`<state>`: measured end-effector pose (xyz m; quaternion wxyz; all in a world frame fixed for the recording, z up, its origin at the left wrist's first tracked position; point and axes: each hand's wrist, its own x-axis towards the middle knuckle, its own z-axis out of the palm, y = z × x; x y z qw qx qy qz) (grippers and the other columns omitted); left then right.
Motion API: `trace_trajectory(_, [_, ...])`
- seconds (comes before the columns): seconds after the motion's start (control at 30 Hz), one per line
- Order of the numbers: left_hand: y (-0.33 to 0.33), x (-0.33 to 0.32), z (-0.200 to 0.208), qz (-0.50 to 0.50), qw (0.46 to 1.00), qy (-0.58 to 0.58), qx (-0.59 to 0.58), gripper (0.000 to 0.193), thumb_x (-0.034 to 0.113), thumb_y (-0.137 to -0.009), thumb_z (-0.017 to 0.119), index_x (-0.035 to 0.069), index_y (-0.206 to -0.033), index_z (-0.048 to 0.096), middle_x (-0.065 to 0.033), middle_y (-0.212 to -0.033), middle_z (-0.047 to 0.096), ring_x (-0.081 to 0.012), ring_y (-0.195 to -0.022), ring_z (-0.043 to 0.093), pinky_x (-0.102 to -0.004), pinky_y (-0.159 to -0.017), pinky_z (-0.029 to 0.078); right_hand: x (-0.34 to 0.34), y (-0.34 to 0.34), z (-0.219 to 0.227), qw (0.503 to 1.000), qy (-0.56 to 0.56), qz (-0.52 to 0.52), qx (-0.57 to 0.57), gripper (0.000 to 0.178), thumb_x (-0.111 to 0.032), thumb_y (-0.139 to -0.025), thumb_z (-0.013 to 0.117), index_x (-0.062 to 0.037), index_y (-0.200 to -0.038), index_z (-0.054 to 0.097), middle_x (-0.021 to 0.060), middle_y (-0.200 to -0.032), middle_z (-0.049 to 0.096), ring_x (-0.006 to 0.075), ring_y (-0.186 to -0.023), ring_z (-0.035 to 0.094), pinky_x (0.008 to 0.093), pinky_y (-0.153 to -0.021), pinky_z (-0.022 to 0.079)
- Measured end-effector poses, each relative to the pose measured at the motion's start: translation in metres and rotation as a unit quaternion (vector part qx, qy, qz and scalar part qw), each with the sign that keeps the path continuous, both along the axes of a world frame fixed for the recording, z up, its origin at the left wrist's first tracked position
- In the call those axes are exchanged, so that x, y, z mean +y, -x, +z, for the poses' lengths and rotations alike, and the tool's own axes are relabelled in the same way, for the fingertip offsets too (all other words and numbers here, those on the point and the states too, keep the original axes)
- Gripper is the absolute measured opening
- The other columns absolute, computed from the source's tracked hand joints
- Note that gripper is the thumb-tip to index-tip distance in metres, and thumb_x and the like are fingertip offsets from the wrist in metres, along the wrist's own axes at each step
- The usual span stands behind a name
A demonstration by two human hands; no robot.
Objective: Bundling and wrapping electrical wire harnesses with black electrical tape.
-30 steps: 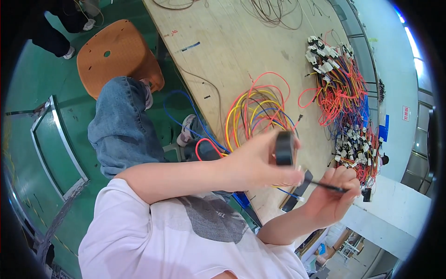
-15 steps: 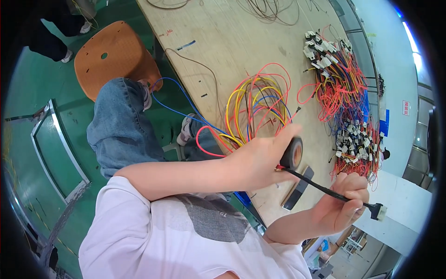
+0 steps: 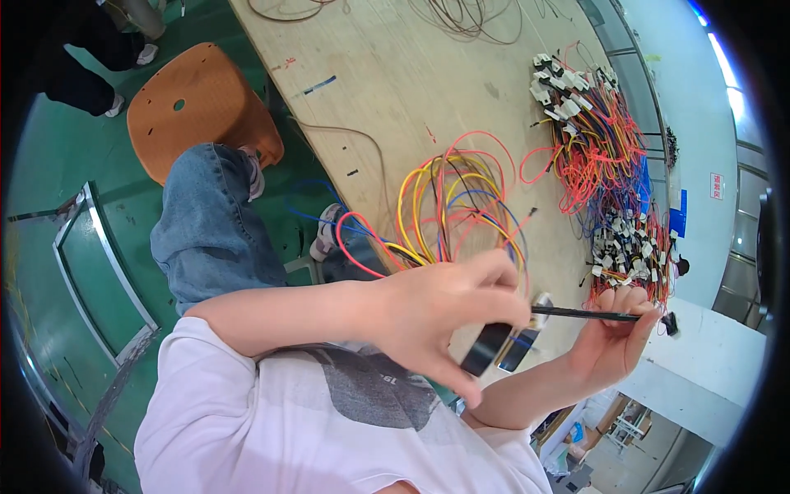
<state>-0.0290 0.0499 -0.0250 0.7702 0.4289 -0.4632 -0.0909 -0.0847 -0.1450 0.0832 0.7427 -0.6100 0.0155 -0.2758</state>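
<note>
Fairly straight blk cable point(image 3: 586, 313), in R fingers point(image 3: 623, 299), cyl. tape roll point(image 3: 486, 351)

Pale wooden table point(image 3: 370, 90), multicoloured wire coil point(image 3: 444, 198), brown wire loops point(image 3: 471, 25), wire bundles point(image 3: 594, 152) along its edge

The person point(image 3: 222, 428) wears the camera on the head; it looks down, quite near, on both hands point(image 3: 444, 309), and its wide, bent view takes in also the desk point(image 3: 395, 82) and the floor point(image 3: 82, 140).
</note>
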Motion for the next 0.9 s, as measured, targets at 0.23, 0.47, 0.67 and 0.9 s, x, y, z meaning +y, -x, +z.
trace_trajectory(0.23, [0.001, -0.025, -0.001, 0.126, 0.956, -0.239, 0.116, 0.073, 0.004, -0.063, 0.075, 0.006, -0.122, 0.033, -0.0130, -0.102, 0.051, -0.0275, -0.090, 0.056, -0.0348, -0.072, 0.050, 0.022, 0.011, 0.010, 0.950, 0.303, -0.009, -0.070, 0.032, -0.028, -0.088, 0.052, -0.0017, -0.072, 0.047, 0.0058, -0.069, 0.039, 0.0115, -0.059, 0.030, 0.0243, -0.049, 0.022])
trace_trajectory(0.47, [-0.001, -0.020, 0.013, -0.207, 0.846, -0.052, 0.488, 0.050, 0.008, -0.076, 0.066, 0.003, -0.118, 0.039, -0.0059, -0.093, 0.050, -0.0118, -0.080, 0.053, -0.0250, -0.065, 0.047, 0.018, 0.003, 0.003, 0.989, 0.132, -0.008, -0.069, 0.030, -0.026, -0.090, 0.050, -0.0027, -0.071, 0.047, 0.0026, -0.068, 0.034, 0.0109, -0.058, 0.029, 0.0247, -0.048, 0.021])
trace_trajectory(0.67, [0.007, -0.003, -0.003, -0.048, 0.923, 0.053, 0.378, 0.043, 0.020, -0.072, 0.071, 0.005, -0.103, 0.045, -0.0033, -0.090, 0.046, -0.0100, -0.075, 0.047, -0.0220, -0.061, 0.038, -0.016, 0.001, -0.009, 0.994, -0.095, -0.034, 0.033, 0.018, -0.015, -0.089, 0.052, 0.0001, -0.079, 0.054, 0.0041, -0.071, 0.042, 0.0100, -0.059, 0.034, 0.0235, -0.053, 0.027])
trace_trajectory(0.9, [0.012, -0.016, -0.004, 0.147, 0.960, -0.213, 0.109, 0.062, 0.016, -0.062, 0.080, 0.005, -0.109, 0.041, -0.0082, -0.092, 0.046, -0.0154, -0.072, 0.049, -0.0244, -0.056, 0.043, 0.016, 0.002, 0.006, 0.991, 0.129, -0.032, -0.028, 0.025, -0.021, -0.082, 0.059, 0.0012, -0.072, 0.054, 0.0094, -0.069, 0.044, 0.0128, -0.058, 0.037, 0.0251, -0.051, 0.026])
